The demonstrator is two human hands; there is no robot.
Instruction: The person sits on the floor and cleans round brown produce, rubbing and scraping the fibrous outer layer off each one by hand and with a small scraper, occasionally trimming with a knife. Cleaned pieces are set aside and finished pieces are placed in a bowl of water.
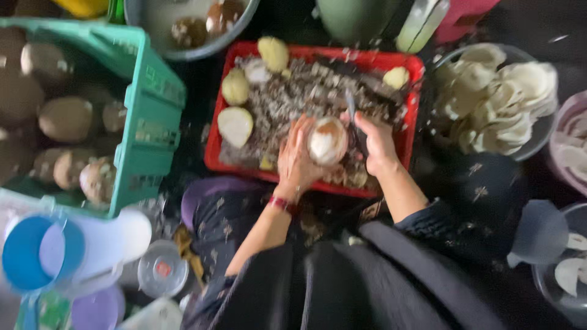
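The half-peeled coconut (328,140), centre frame, looked hard, rounded and slippery, cupped firmly in the left hand (298,160) while the right hand (377,143) gripped a peeling blade (352,116).

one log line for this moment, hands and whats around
left hand: holds half-peeled coconut | right hand: grips peeler against it | under: red tray of peelings | left: green crate

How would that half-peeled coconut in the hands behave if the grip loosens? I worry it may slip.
The coconut looks round, so it would probably roll if set down in the red tray. Its peeled white surface may be slick, which may be why the left hand cups it. The right hand holds a blade close by, so a slip seems risky.
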